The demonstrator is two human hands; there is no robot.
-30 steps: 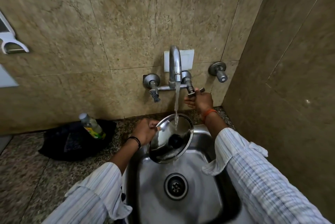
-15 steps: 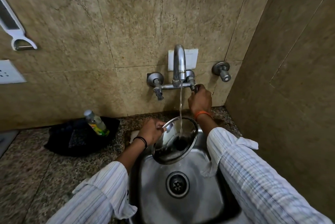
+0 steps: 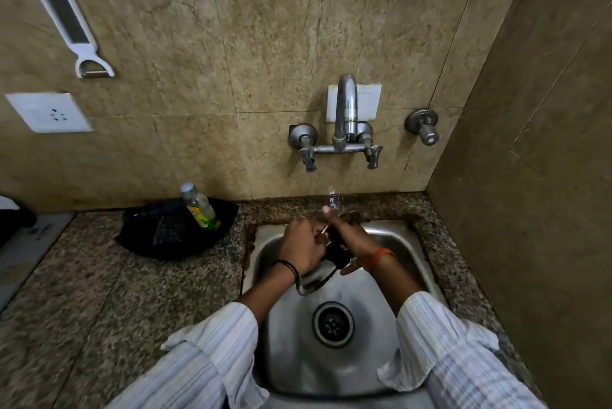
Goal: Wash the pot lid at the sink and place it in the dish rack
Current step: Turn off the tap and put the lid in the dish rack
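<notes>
A steel pot lid [image 3: 314,278] with a black knob is held tilted over the back of the steel sink [image 3: 381,302]. My left hand [image 3: 303,248] grips its left rim. Across the lid's inner face and knob lies my right hand [image 3: 351,238], fingers wrapped over it. Both hands hide most of the lid; only its lower edge shows. The tap [image 3: 344,110] stands on the wall above, and just a few drops hang in the air above the hands. No dish rack is in view.
A black cloth [image 3: 159,236] with a small bottle [image 3: 200,206] on it lies on the granite counter left of the sink. A peeler [image 3: 69,21] and a socket [image 3: 49,112] are on the wall. A side wall closes the right.
My right hand left the right tap handle and came down onto the lid. The water stream has stopped. The lid sits lower and more edge-on.
</notes>
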